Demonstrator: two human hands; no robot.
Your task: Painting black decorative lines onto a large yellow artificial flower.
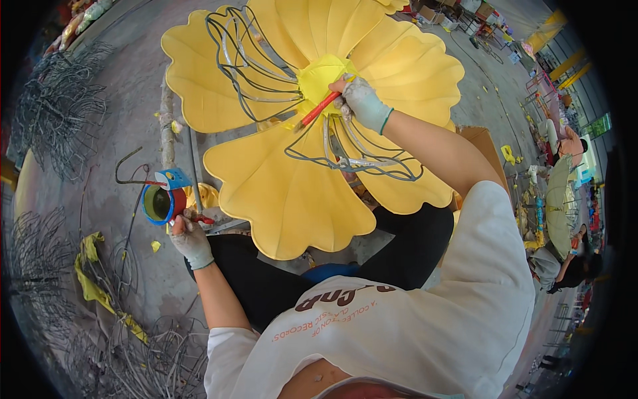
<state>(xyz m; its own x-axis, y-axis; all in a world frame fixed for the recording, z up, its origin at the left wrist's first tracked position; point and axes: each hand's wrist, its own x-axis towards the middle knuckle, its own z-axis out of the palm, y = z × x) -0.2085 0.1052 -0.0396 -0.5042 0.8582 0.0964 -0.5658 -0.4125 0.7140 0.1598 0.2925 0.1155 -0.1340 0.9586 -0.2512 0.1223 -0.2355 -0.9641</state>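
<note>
Yellow flower (321,72) lies beneath a brush (321,109) (red, in the right hand (363,104)).

Yellow petals (286,206) look like smooth matt cloth, the wire frame (369,163) is dullish metal, the red brush handle (320,108) is kinda glossy, and the gloves (364,103) look like matt knit fabric.
</note>
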